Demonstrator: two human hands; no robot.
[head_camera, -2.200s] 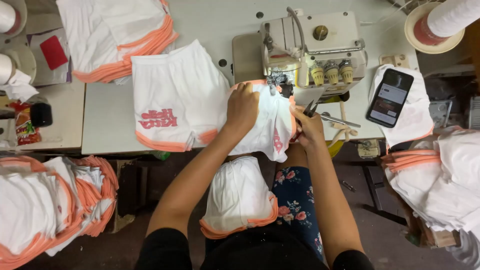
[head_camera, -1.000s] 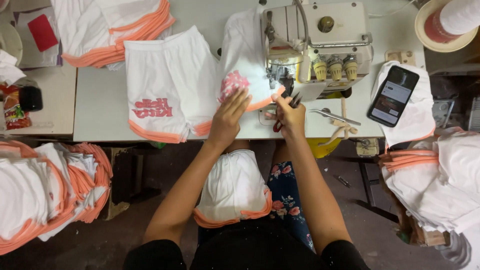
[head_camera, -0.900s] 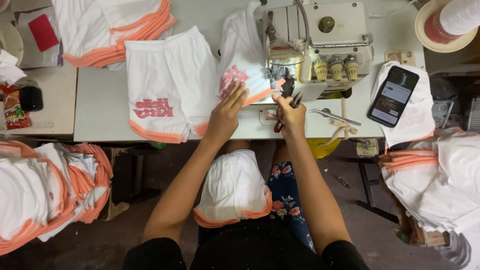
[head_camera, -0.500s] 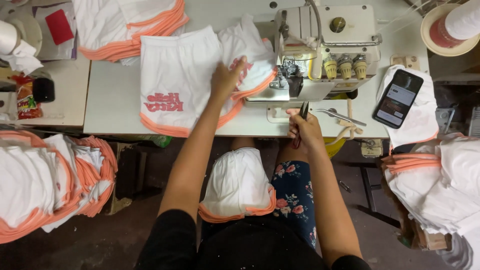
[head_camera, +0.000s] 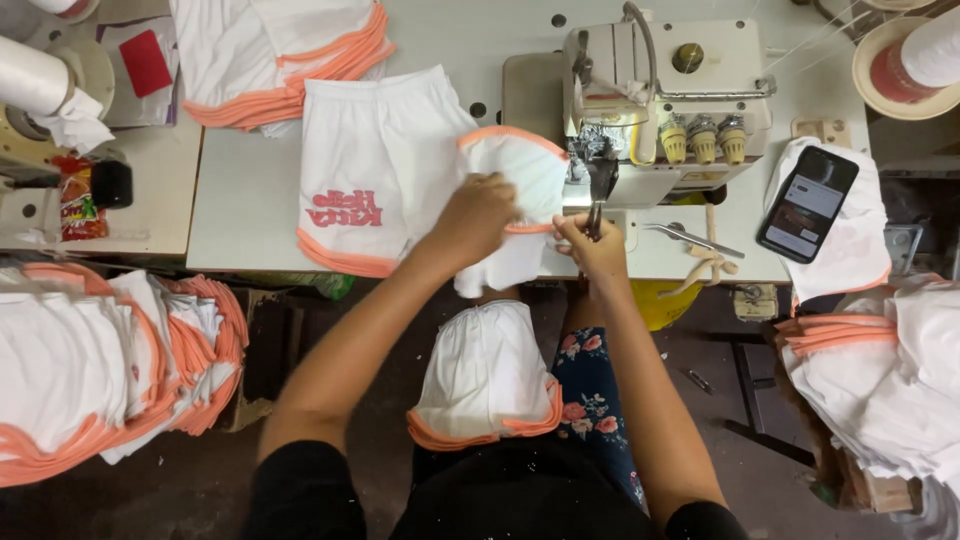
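Note:
My left hand (head_camera: 478, 216) grips a white garment with orange trim (head_camera: 520, 172), holding it up just left of the sewing machine's needle area (head_camera: 602, 160). My right hand (head_camera: 592, 247) is closed around small thread snips (head_camera: 596, 214), which point up at the garment's orange edge. Both hands meet at the front of the grey overlock sewing machine (head_camera: 665, 90). A white pair of shorts with a pink print (head_camera: 375, 175) lies flat on the table to the left. Another white garment (head_camera: 488, 375) rests on my lap.
Stacks of white and orange garments lie at the back left (head_camera: 290, 50), lower left (head_camera: 90, 360) and right (head_camera: 880, 370). A phone (head_camera: 807, 203) rests on white cloth. Tweezers (head_camera: 692, 239) lie by the machine. Thread cones stand at the top right (head_camera: 925, 50).
My left hand has pulled the garment off the flat shorts and down towards the table's front edge. My right hand has risen with the snips to the garment's edge by the machine.

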